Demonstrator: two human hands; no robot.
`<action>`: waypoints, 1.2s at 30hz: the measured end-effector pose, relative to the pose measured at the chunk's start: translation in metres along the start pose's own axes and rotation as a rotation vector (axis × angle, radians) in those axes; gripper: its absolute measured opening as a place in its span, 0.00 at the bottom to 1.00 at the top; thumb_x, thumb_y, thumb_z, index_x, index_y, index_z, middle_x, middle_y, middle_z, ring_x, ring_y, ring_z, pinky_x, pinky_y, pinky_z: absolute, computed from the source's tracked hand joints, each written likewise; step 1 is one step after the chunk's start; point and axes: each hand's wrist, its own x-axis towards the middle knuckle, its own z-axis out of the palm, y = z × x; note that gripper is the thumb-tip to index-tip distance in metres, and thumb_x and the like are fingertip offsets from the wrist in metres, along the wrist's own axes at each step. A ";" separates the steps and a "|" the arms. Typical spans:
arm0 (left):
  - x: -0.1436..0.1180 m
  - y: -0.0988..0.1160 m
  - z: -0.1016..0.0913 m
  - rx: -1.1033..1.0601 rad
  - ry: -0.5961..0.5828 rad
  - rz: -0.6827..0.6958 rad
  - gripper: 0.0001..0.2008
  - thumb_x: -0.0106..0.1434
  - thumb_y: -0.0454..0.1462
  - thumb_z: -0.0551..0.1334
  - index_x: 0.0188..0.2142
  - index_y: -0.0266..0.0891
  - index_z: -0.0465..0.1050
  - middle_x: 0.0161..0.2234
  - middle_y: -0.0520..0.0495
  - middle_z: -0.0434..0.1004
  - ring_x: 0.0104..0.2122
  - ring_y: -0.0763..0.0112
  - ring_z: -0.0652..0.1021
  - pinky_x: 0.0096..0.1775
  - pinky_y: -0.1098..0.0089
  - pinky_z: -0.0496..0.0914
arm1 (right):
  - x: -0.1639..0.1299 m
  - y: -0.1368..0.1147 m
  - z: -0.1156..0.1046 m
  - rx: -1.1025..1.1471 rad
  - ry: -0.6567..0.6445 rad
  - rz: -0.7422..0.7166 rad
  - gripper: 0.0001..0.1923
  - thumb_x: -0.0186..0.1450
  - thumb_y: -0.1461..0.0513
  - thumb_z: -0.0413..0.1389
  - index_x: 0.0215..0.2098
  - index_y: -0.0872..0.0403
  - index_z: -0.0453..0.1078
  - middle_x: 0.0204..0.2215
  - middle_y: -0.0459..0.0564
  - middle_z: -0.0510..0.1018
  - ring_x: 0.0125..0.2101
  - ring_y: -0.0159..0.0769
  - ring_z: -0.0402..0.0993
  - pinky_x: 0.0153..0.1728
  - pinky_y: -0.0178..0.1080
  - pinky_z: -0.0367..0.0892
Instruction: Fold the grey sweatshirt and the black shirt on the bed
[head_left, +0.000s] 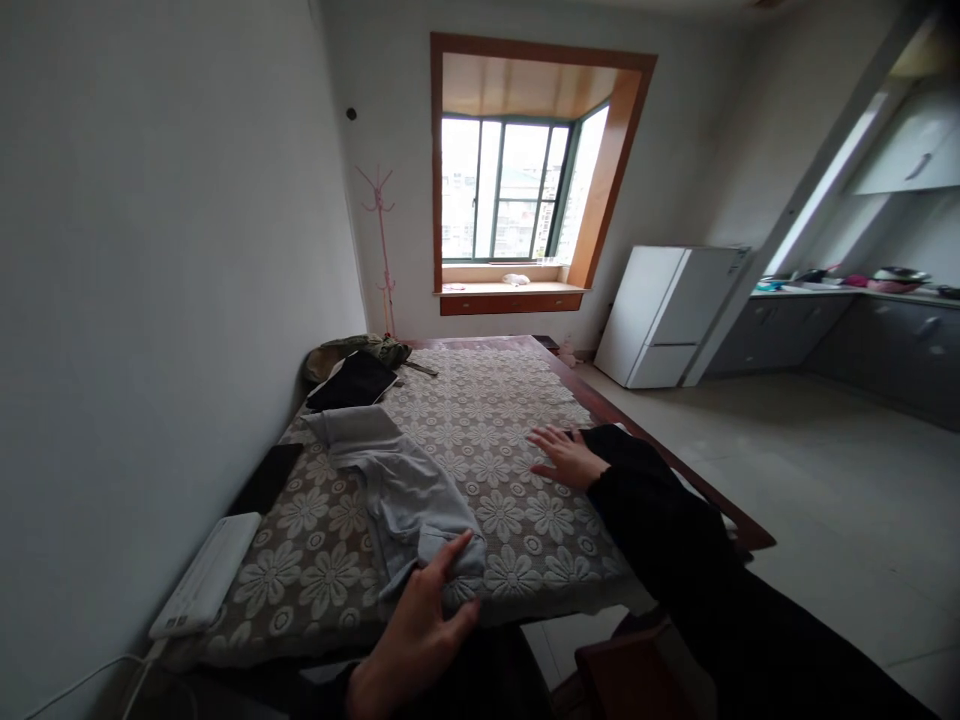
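Note:
A grey garment [397, 480] lies crumpled on the flower-patterned cloth [487, 420] that covers the table. My left hand [420, 630] rests on the near end of the garment at the table's front edge, fingers together over the fabric. My right hand [564, 455] lies flat on the cloth to the right of the garment, fingers spread, holding nothing. A black sleeve covers my right arm.
A black folded item [352, 380] and an olive bag [360, 350] sit at the table's far left. A white box [206, 575] and a dark flat object [266, 478] lie along the left wall. A white fridge [667, 315], pink coat stand [382, 250], window and kitchen counter stand beyond.

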 end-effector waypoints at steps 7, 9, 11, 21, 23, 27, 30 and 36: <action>-0.023 0.001 -0.015 -0.244 -0.061 -0.028 0.20 0.67 0.38 0.61 0.58 0.46 0.72 0.52 0.44 0.82 0.52 0.58 0.80 0.59 0.58 0.70 | -0.081 -0.168 0.024 0.335 0.003 -0.563 0.39 0.67 0.57 0.57 0.73 0.44 0.51 0.72 0.49 0.57 0.71 0.45 0.50 0.71 0.54 0.45; -0.025 -0.004 -0.032 -0.197 0.004 -0.047 0.15 0.67 0.37 0.59 0.53 0.44 0.74 0.47 0.45 0.84 0.48 0.60 0.82 0.54 0.60 0.73 | -0.085 -0.187 0.037 0.352 0.004 -0.515 0.39 0.64 0.58 0.60 0.71 0.46 0.55 0.71 0.50 0.60 0.70 0.48 0.51 0.70 0.56 0.45; -0.023 -0.014 -0.055 -0.087 0.081 -0.048 0.15 0.67 0.35 0.55 0.50 0.43 0.75 0.48 0.44 0.84 0.46 0.61 0.82 0.51 0.62 0.74 | -0.081 -0.197 0.051 0.357 0.014 -0.436 0.39 0.61 0.58 0.62 0.69 0.48 0.59 0.69 0.52 0.63 0.69 0.51 0.54 0.70 0.57 0.47; 0.080 -0.101 -0.203 0.919 0.316 0.001 0.33 0.59 0.28 0.55 0.66 0.33 0.64 0.69 0.34 0.59 0.68 0.48 0.61 0.66 0.48 0.59 | -0.065 -0.183 0.063 0.402 0.216 -0.219 0.23 0.57 0.71 0.51 0.46 0.49 0.74 0.41 0.50 0.82 0.44 0.41 0.77 0.45 0.39 0.70; 0.099 -0.110 -0.215 0.984 0.321 0.022 0.33 0.61 0.31 0.57 0.67 0.37 0.62 0.71 0.35 0.56 0.70 0.45 0.57 0.66 0.45 0.59 | -0.068 -0.165 0.051 0.460 0.314 -0.251 0.26 0.55 0.72 0.49 0.49 0.49 0.74 0.42 0.50 0.82 0.44 0.41 0.77 0.44 0.39 0.69; 0.118 -0.116 -0.213 0.975 0.181 0.132 0.25 0.65 0.38 0.58 0.61 0.43 0.70 0.69 0.41 0.62 0.71 0.46 0.54 0.67 0.38 0.52 | -0.080 -0.115 0.026 0.536 0.468 -0.322 0.30 0.55 0.71 0.48 0.51 0.49 0.76 0.48 0.52 0.81 0.51 0.44 0.75 0.53 0.46 0.67; 0.119 -0.118 -0.206 0.885 0.030 0.147 0.21 0.65 0.37 0.54 0.55 0.45 0.76 0.65 0.45 0.69 0.70 0.49 0.57 0.67 0.38 0.49 | -0.087 -0.071 0.006 0.552 0.476 -0.250 0.27 0.57 0.70 0.49 0.50 0.49 0.78 0.47 0.53 0.82 0.51 0.46 0.75 0.55 0.50 0.67; 0.115 -0.121 -0.194 0.870 -0.015 0.173 0.29 0.60 0.30 0.52 0.60 0.39 0.73 0.66 0.44 0.68 0.71 0.54 0.56 0.69 0.44 0.47 | -0.097 -0.003 -0.014 0.433 0.142 -0.114 0.25 0.56 0.69 0.49 0.46 0.48 0.81 0.53 0.52 0.80 0.55 0.46 0.74 0.60 0.51 0.65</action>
